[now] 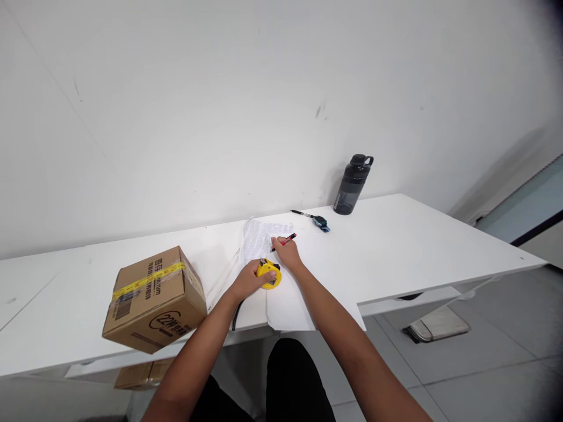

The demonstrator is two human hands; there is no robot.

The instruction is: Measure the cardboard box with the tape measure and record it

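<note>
My left hand (248, 282) is closed around a yellow tape measure (267, 273), thumb across its side, just above the paper. A dark strap hangs below that hand. In my right hand (287, 253) I grip a red and black pen (290, 238), its lower end pointing down at the paper. Under both hands lie white sheets; the back one is a written sheet (260, 233) with dense lines of writing. A blank sheet (290, 310) reaches past the table's front edge. Whether the pen's tip touches the paper I cannot tell.
A taped cardboard box (153, 299) stands on the white table (409, 246) to the left. Farther back are a black pen (301, 213), a small dark blue object (321, 223) and a dark water bottle (352, 186) near the wall. Another carton (143, 374) sits below the table.
</note>
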